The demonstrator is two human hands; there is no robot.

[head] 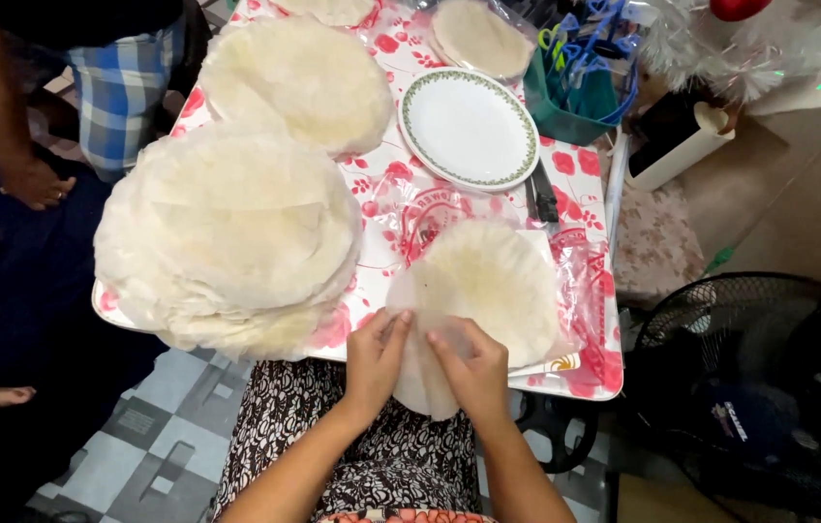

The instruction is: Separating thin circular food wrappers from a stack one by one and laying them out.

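Both hands (425, 363) pinching round wrapper (483, 291)

Single head view, steeply downward, close over table (596, 380) edge

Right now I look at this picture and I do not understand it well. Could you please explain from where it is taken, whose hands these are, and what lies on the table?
There is one picture, taken by a camera worn on a person's head, looking down. So the two bare hands at the bottom are that person's own. The left hand and the right hand both pinch the near edge of a thin, round, pale wrapper sheet, as if separating it from those beneath.

The sheet lies on a small table covered with a red-flowered plastic cloth. On it are also a big stack of the same sheets, a second stack behind it, an empty white plate with a green rim, and a green holder with scissors.

At the left, another person's hand hangs beside the table.
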